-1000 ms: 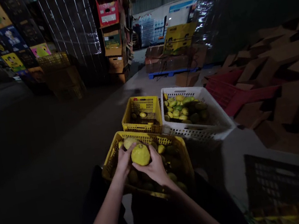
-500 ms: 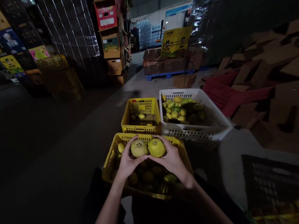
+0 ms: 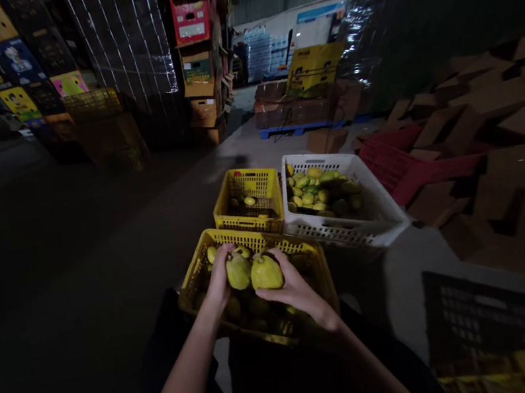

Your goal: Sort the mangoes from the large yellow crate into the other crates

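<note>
Over the near yellow crate (image 3: 328, 272), each of my hands grips one fist-sized, yellow-green fruit whose kind I cannot make out. My left hand (image 3: 219, 281) is closed round the left side of a paler, greener fruit (image 3: 239, 271). A yellower fruit (image 3: 266, 272) sits tilted in my right hand (image 3: 290, 286), with the thumb below it and the fingers behind. The two fruits are close together with a narrow gap between them. More fruits (image 3: 258, 307) lie in the crate beneath, mostly in shadow.
Just beyond stands a second yellow crate (image 3: 224, 224) with a few fruits in it. A white crate (image 3: 384, 203) on its right holds many yellow-green fruits. Flattened cardboard (image 3: 502, 183) is heaped at right, beside a red crate (image 3: 403, 166). A dark crate (image 3: 493, 312) lies lower right.
Both hands have turned and shifted slightly down and left, tilting the fruits. Thumbs that met between the fruits are now apart. Each hand still holds its fruit.
</note>
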`<act>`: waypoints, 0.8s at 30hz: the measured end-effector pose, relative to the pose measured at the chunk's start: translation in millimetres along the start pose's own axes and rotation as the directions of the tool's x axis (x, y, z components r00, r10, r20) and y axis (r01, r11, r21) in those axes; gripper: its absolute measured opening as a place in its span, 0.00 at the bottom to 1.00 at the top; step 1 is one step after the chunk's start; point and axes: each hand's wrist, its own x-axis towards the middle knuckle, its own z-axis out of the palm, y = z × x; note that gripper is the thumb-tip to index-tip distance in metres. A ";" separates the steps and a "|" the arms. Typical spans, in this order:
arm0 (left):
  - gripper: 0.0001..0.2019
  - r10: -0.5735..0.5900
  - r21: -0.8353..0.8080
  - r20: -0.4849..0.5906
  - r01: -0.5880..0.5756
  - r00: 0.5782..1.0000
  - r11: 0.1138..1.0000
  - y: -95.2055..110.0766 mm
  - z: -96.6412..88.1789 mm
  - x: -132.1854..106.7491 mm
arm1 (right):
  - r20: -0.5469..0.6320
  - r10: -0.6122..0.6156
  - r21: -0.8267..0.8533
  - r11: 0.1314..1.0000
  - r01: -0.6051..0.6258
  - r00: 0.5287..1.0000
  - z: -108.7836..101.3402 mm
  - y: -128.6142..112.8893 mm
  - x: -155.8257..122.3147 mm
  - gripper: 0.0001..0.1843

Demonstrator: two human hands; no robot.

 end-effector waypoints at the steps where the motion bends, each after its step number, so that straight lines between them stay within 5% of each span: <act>1: 0.14 -0.070 -0.059 -0.069 0.066 0.995 0.996 0.2 0.9 1.0 | 0.016 0.045 0.058 0.997 -0.046 0.999 2.6 -1.9 -1.6 0.35; 5: 0.12 -0.321 -0.270 -0.214 0.260 0.923 0.927 1.2 2.6 1.1 | -0.027 0.192 0.315 0.933 -0.173 0.981 14.0 -8.9 -6.5 0.33; 11: 0.15 -0.535 -0.366 -0.228 0.438 0.813 0.821 -2.7 0.2 3.9 | -0.098 0.283 0.642 0.750 -0.157 0.954 23.6 -11.0 0.8 0.19; 15: 0.18 -0.506 -0.385 -0.131 0.426 0.853 0.819 0.7 0.0 6.2 | -0.060 0.377 0.818 0.549 -0.171 0.924 20.1 -6.1 14.1 0.13; 18: 0.17 -0.448 -0.387 -0.084 0.385 0.890 0.838 6.6 4.5 5.6 | -0.031 0.517 0.888 0.408 -0.214 0.856 16.7 -1.7 22.5 0.12; 24: 0.16 -0.495 -0.416 -0.119 0.409 0.861 0.812 8.1 15.3 5.7 | 0.007 0.729 0.947 0.214 -0.238 0.685 20.3 9.6 28.0 0.11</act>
